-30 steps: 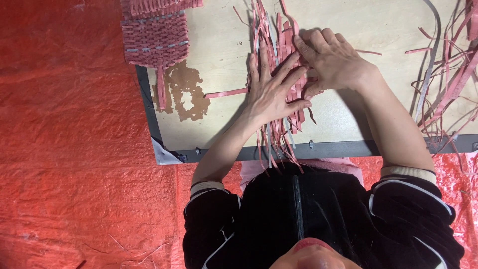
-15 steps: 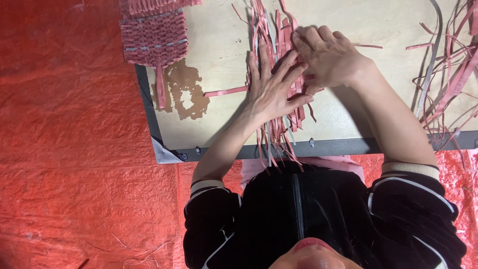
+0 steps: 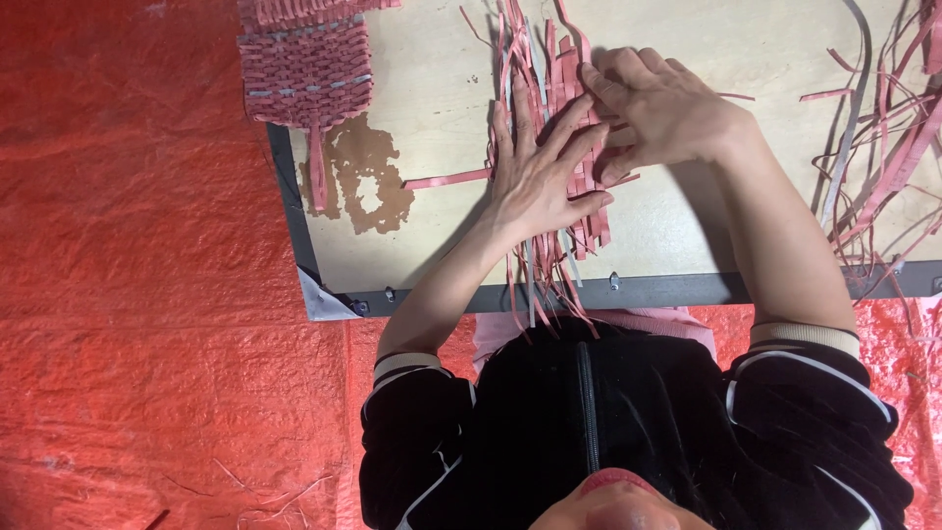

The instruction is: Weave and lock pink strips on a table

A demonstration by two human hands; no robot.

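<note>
A: Near edge first. Step in hand?

B: Weaving, by my read. Left hand (image 3: 538,177) lies flat, fingers spread wide, pressing the strips (image 3: 557,211) down on the board (image 3: 677,221). Strip ends hang past the board's rim toward 6 o'clock.

A: Right hand?

B: Right hand (image 3: 659,110), at 1 o'clock from the left and touching it, is curled with fingers bent close, tips on the strips. Whether it pinches 1, I cannot tell.

A: Next move calls for?

B: Likely steady hold-down by the left while the right works 1 strip across; a slip would loosen the weave.

A: Farther out?

B: Finished woven mat (image 3: 306,69) at 10 o'clock, well apart. Loose strips (image 3: 888,147) at 3 o'clock. Red tarp (image 3: 137,294) under all.
</note>
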